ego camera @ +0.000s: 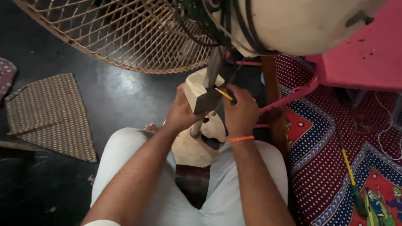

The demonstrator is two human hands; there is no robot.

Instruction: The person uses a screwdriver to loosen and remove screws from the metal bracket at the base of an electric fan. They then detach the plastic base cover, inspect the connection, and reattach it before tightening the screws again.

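**A:** Starting nearest me: what have my hands got?

**B:** Your left hand (181, 112) is curled around the near-left side of the cream control box (202, 93) on the fan's pole, fingers clenched on it, steadying it. Your right hand (240, 114) is closed around a small tool with a yellow shaft (224, 94); I read it as a screwdriver, its tip hidden against the box's right face.

**A:** So where does the box sit from me?

**B:** Straight ahead and just above your knees, between the two hands. The metal pole (212, 67) runs through it, its long axis leaning up and away from you toward the motor housing (301, 23), and down to the round cream base (197, 146) between your legs. Both hands are on it; the left covers more of the box, the right touches it only through the tool.

**A:** And the tool's line?

**B:** It points up and left, across the pole, not along it.

**A:** Farther out?

**B:** The fan's wire guard (121, 35) hangs over the upper left. A second, green-handled screwdriver (354, 184) lies on the patterned rug (318, 167) to your right, well apart from the hands. A brown woven mat (50, 115) lies on the dark floor (121, 100) to the left.
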